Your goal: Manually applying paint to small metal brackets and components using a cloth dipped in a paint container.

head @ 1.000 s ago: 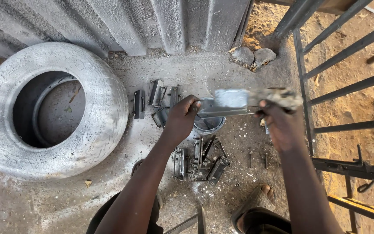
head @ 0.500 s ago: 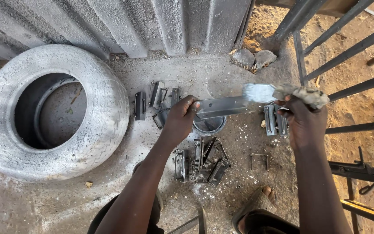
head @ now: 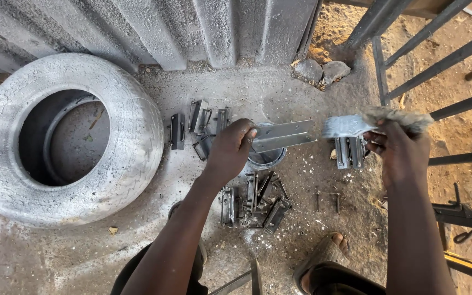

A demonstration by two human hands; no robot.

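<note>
My left hand (head: 229, 150) grips one end of a short grey angle-iron piece (head: 282, 135) and holds it level above a small round paint tin (head: 266, 158) on the ground. My right hand (head: 397, 150) holds a wide paintbrush (head: 356, 124) with silver-coated bristles, just off the free right end of the metal piece and not touching it. Below the brush, a painted metal bracket (head: 349, 152) lies on the ground.
A paint-whitened tyre (head: 66, 139) lies at the left. Dark brackets (head: 195, 123) lie behind the tin, and a pile of them (head: 255, 202) sits in front. Corrugated sheet (head: 154, 27) stands behind, two stones (head: 320, 70) near it. Metal gate bars (head: 438, 60) rise at the right. My sandalled foot (head: 323, 257) is below.
My right hand has drawn the brush rightward along the angle-iron piece and off its end. My left hand and the piece have stayed in place.
</note>
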